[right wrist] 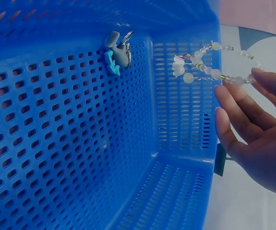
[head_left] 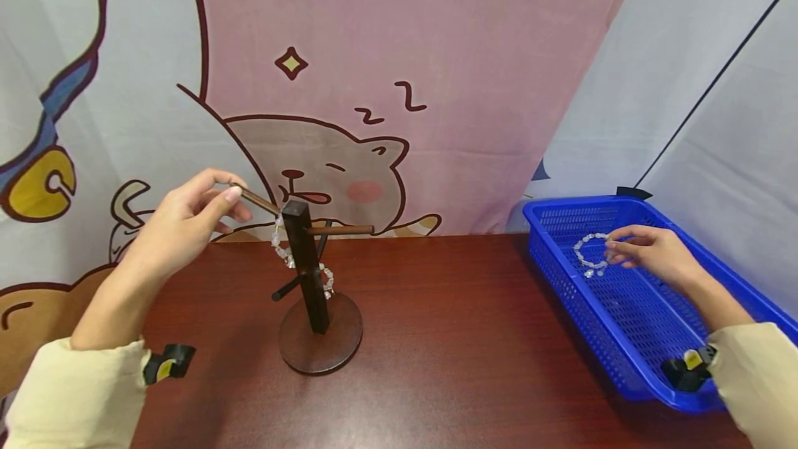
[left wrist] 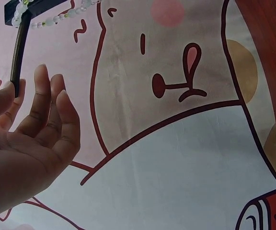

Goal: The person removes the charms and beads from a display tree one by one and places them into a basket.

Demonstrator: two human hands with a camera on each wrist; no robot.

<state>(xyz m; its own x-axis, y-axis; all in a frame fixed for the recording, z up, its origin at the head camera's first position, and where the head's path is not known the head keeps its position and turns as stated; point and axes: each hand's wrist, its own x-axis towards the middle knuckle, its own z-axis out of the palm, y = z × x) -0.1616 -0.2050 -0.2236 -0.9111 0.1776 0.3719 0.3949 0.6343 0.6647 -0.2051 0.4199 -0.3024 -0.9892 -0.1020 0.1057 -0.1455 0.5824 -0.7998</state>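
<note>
My left hand (head_left: pixel 193 217) pinches the tip of an upper peg (head_left: pixel 260 200) on a dark wooden display stand (head_left: pixel 305 262). From that same peg, close to the post, hangs a beaded bracelet (head_left: pixel 276 242). Another pale bracelet (head_left: pixel 328 281) shows lower down, partly hidden behind the post. Over the blue basket (head_left: pixel 576 307), my right hand (head_left: pixel 654 255) pinches a third bracelet (right wrist: pixel 216 74) between thumb and fingertips. It has clear and whitish beads with small green ones, and a white flower charm (right wrist: pixel 178 66) dangles from it.
A keychain (right wrist: pixel 121 55) with a grey figure, a turquoise part and a metal ring lies in the basket. The stand's round base (head_left: pixel 321 355) rests on a reddish-brown table (head_left: pixel 436 338). A cartoon-printed cloth (head_left: pixel 467 89) hangs right behind.
</note>
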